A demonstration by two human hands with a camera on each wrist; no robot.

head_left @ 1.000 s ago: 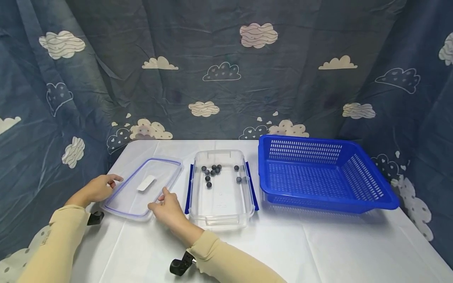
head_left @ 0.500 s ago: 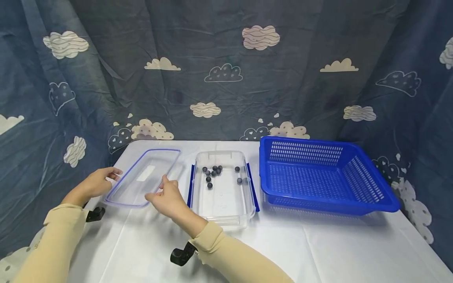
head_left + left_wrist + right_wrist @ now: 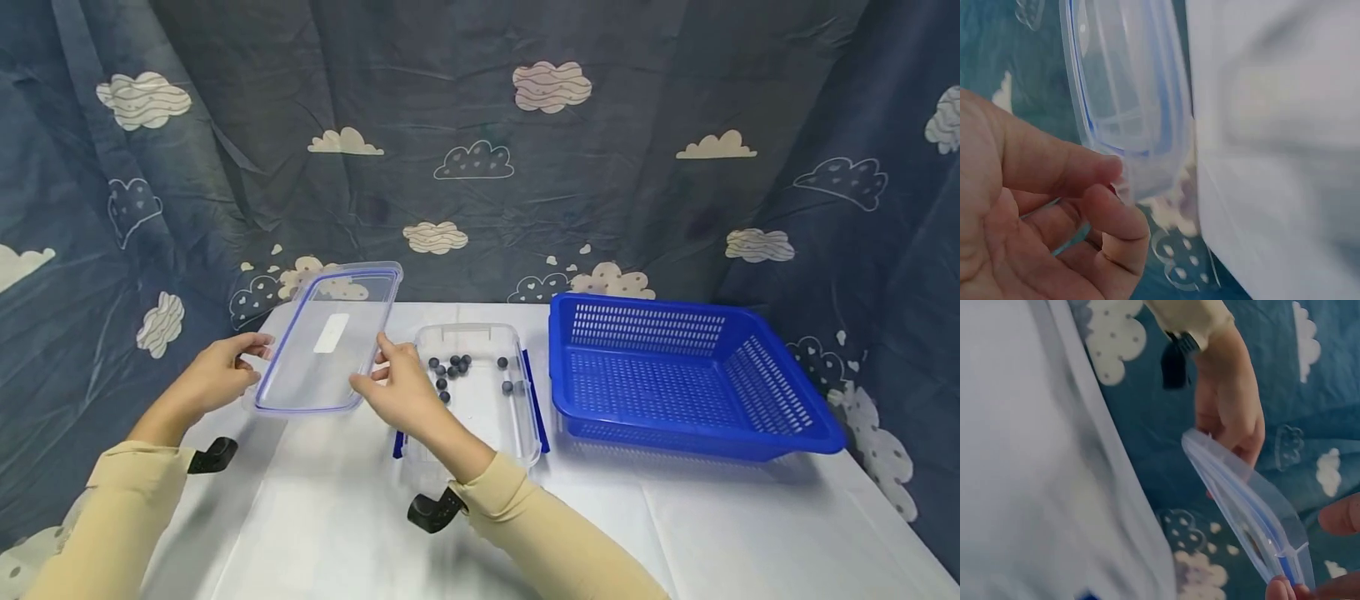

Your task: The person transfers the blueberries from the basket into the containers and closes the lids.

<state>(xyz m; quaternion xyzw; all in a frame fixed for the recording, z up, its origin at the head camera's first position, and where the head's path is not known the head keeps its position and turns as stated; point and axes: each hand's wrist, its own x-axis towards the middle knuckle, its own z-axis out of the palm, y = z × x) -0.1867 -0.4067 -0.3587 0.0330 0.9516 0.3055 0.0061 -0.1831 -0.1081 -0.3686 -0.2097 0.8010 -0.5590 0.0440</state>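
A clear plastic lid (image 3: pixel 318 379) with a blue seal and a white label (image 3: pixel 331 333) is tilted up above the table. My left hand (image 3: pixel 217 375) pinches its left edge; the left wrist view shows thumb and finger at a side flap of the lid (image 3: pixel 1125 81). At the opposite edge my right hand (image 3: pixel 408 387) holds the lid (image 3: pixel 1241 494) between thumb and fingers. Beneath the right hand, partly hidden by it, stands a clear plastic container (image 3: pixel 480 433) with blue side flaps. Several small dark balls (image 3: pixel 453 371) lie inside it.
A large blue perforated basket (image 3: pixel 630 425) stands right of the container. White cloth covers the table (image 3: pixel 600 525). Behind and beside it hangs a dark blue cloud-print curtain (image 3: pixel 480 225). A black wrist camera (image 3: pixel 435 510) sits under the right forearm.
The lid has risen off the table, tilted up and shifted slightly right, with both hands on it. The right hand now overlaps the container's left side. Basket and container have stayed put.
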